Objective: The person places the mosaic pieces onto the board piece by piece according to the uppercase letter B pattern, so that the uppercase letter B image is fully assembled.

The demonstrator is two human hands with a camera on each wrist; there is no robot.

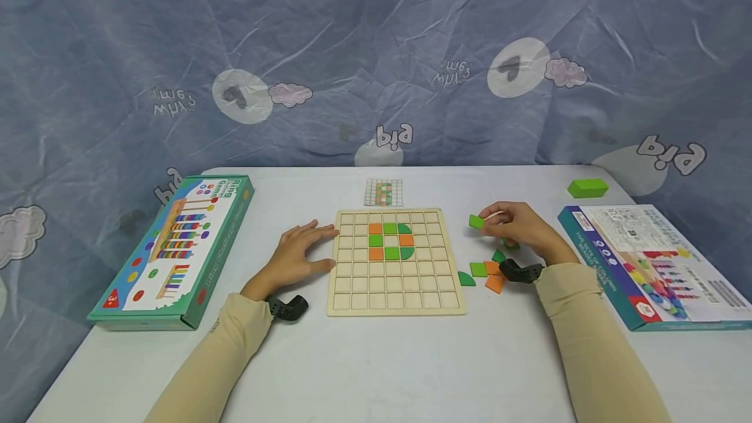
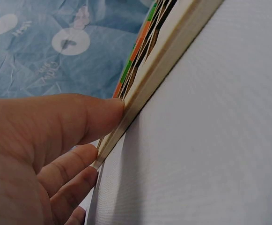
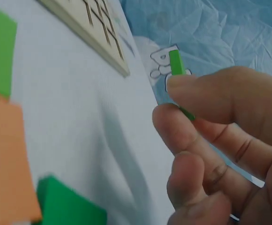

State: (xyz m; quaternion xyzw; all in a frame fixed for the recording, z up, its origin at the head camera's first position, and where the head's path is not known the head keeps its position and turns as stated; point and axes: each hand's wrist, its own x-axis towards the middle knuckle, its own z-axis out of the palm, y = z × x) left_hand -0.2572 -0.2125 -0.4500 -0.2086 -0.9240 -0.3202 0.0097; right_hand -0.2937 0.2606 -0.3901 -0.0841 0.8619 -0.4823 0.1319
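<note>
A wooden grid board (image 1: 358,286) lies mid-table, with orange, light green and dark green tiles set in its upper middle cells. My left hand (image 1: 298,253) touches the board's left edge, fingers spread; in the left wrist view its thumb (image 2: 103,117) meets the wooden side. To the right of the board, above the table, my right hand (image 1: 519,226) pinches a light green square tile (image 1: 476,221) between thumb and fingers. The right wrist view shows that tile (image 3: 176,62) edge-on. Beneath that hand lie loose tiles: a dark green quarter-circle (image 1: 467,279), orange squares (image 1: 495,284) and a light green square (image 1: 478,269).
A small pattern card (image 1: 384,192) lies behind the board. At the left is a green game box (image 1: 176,247); at the right, another box (image 1: 664,266) lies flat. A light green block (image 1: 588,188) stands at the back right. A printed cloth hangs behind the table.
</note>
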